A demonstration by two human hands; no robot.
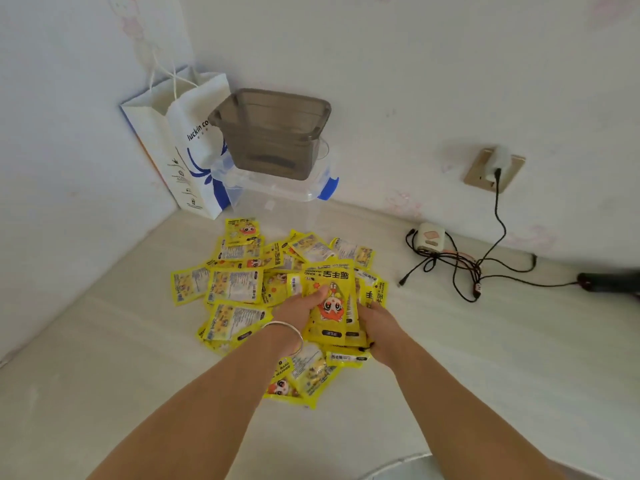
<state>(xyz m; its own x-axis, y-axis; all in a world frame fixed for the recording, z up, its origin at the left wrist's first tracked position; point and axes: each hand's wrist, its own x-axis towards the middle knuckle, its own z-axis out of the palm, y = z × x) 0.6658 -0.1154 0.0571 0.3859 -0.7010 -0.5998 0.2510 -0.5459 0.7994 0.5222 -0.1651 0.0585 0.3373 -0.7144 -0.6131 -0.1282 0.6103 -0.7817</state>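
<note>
A heap of several yellow hand-warmer packets [235,285] lies spread on the pale surface in front of me. Both hands hold a small stack of these packets [332,303] upright over the heap's right side. My left hand [299,306], with a silver bangle on the wrist, grips the stack's left edge, thumb on the front. My right hand [375,323] grips the stack's right edge, its fingers partly hidden behind the packets.
In the far corner a grey plastic bin [273,140] sits on a clear box with blue clips [277,192], beside a white paper bag [180,140]. To the right lie tangled black cables [457,268], a small white device [429,237] and a wall socket [493,168].
</note>
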